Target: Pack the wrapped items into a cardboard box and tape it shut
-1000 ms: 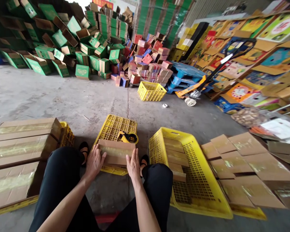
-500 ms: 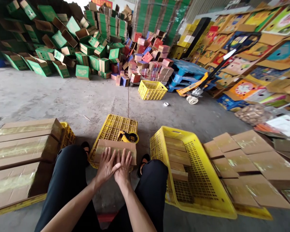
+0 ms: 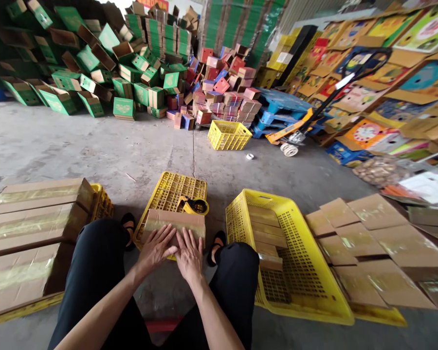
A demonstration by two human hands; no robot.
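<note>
Between my knees a taped cardboard box (image 3: 177,221) lies on an upturned yellow plastic crate (image 3: 180,187). My left hand (image 3: 156,249) rests flat on the near part of the box, its fingers stretched out. Beside it my right hand (image 3: 189,255) also lies on the box with fingers spread, the thumbs close together. Neither hand grips anything. Just behind the box, on the crate, sits a yellow and black tape dispenser (image 3: 196,206). The near side of the box is partly hidden under my hands.
Large taped cartons (image 3: 32,221) are on my left. To my right stands a yellow basket (image 3: 306,253) with several small boxes inside, then stacked cartons (image 3: 368,238). Farther off are a yellow crate (image 3: 229,136), a pallet jack (image 3: 295,133) and piled green boxes (image 3: 124,107).
My hands have drawn slightly apart and a little nearer to me, with the right hand's fingers now more spread. The box and tape dispenser stay put.
</note>
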